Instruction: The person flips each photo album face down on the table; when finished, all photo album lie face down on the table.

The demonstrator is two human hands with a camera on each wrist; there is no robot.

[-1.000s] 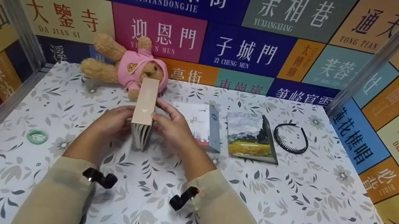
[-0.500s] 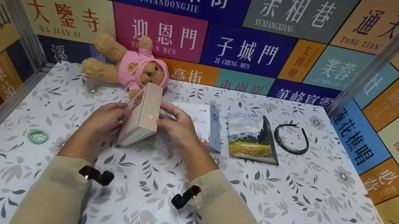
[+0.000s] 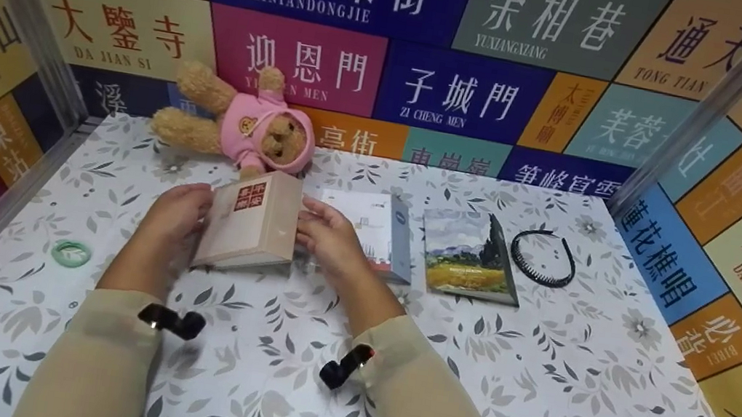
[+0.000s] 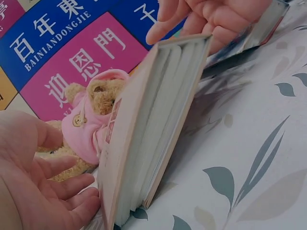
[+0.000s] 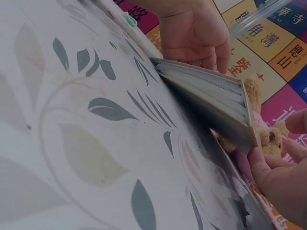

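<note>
A thick beige book (image 3: 243, 226) with a red square of characters on its cover leans tilted between my hands, its spine raised on the right and its left edge low at the table. My left hand (image 3: 167, 218) is beside that left edge, its relaxed fingers (image 4: 79, 189) right at the cover in the left wrist view. At the spine, my right hand (image 3: 334, 241) supports the book with extended fingers; in the right wrist view a fingertip (image 5: 256, 158) touches the spine's lower corner. Thick page blocks (image 4: 158, 115) show along the book's bottom side.
Behind the book lies a teddy bear (image 3: 251, 124) in a pink hoodie. A white-and-blue book (image 3: 396, 234), a painted-landscape photo album (image 3: 467, 256) and a black toothed headband (image 3: 517, 263) lie to the right. A green ring-shaped coil (image 3: 71, 254) is at left on the floral tablecloth (image 3: 290, 358).
The book has gone from upright, spine toward me, to tilting down leftward, so its front cover now shows. My left hand has moved left with its edge; the right stays near the spine.
</note>
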